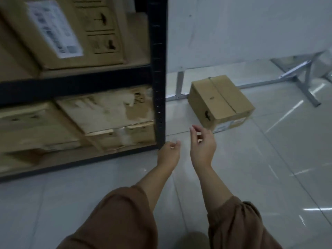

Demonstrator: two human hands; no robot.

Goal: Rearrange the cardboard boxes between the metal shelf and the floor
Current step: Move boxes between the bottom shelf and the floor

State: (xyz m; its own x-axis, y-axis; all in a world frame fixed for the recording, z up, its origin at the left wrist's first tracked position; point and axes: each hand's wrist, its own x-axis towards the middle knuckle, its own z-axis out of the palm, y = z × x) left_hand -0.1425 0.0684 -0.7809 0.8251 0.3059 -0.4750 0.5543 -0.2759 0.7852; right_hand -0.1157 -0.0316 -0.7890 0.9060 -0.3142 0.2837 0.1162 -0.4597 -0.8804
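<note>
A taped cardboard box point(220, 102) sits alone on the tiled floor, right of the black metal shelf point(158, 78). The shelf holds a large labelled box point(59, 31) on its upper level and several worn boxes point(106, 110) on the lower level. My left hand point(169, 153) hangs just beside the shelf's front post near its foot, fingers loosely curled and holding nothing. My right hand point(202, 145) is raised a little nearer the floor box, fingers relaxed and empty, a short way from the box's near corner. Brown sleeves cover both forearms.
A white panel point(251, 29) on grey metal legs point(307, 83) stands behind the floor box. Glossy pale tiles point(269, 177) spread to the right and toward me. The shelf's bottom rail runs along the floor at left.
</note>
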